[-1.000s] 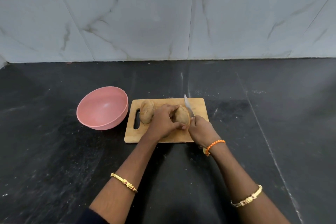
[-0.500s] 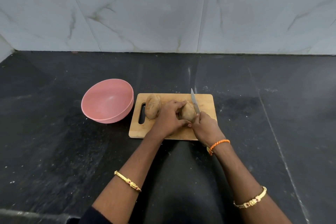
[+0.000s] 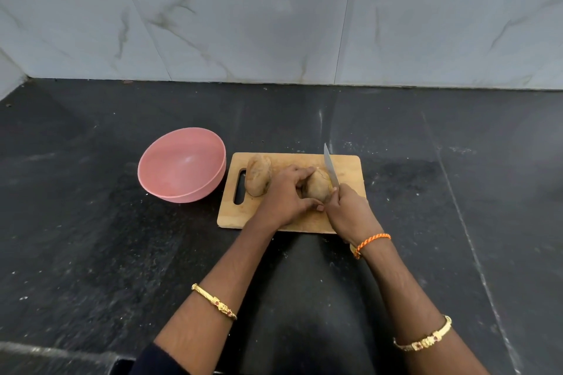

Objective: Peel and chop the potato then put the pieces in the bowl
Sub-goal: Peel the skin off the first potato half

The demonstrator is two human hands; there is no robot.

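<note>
One potato (image 3: 318,187) — long axis pointing away, gripped.

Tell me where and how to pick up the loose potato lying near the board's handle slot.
Take the loose potato across its narrow middle, coming down from above with fingers on its left and right flanks. It lies lengthwise, pointing away from the person, so the long sides are exposed. The handle slot side is free; the left hand crowds the right side.

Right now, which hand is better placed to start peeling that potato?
The right hand: it already grips the knife, blade against the potato. The left hand only holds that potato on the cutting board.
</note>
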